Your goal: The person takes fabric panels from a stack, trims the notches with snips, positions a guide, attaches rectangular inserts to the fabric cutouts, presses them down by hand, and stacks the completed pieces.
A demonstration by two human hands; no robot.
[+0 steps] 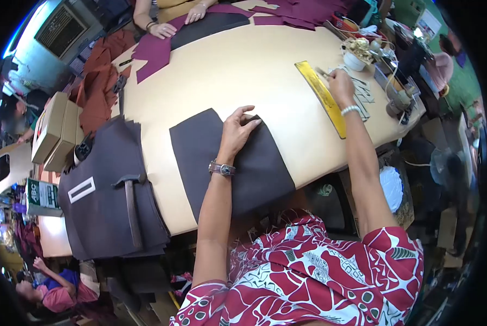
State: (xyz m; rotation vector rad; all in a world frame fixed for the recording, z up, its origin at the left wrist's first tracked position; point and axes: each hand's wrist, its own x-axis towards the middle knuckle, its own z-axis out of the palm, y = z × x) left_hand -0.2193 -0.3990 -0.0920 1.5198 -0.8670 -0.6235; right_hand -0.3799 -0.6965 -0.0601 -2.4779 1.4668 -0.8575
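Note:
A dark grey-brown sheet (262, 163) of leather-like material lies on the pale table before me. My left hand (238, 130) rests over its far edge, fingers curled and thumb close to the far right corner. Out to the right, my right hand (341, 87) is closed round a small slim tool (323, 72), whose kind is too small to tell. Just left of that hand lies a yellow ruler (322, 100). Thin pale strips or templates with dark lines (363, 98) lie beside and partly beneath the wrist.
On the left, a hammer (130, 209) and a white rectangular frame (81, 189) lie on stacked dark sheets (105, 228). Another person's hands (178, 22) press maroon pieces (154, 54) across the table (211, 65). A white pot (355, 60) and cluttered tray stand right; cartons (51, 127) stand left.

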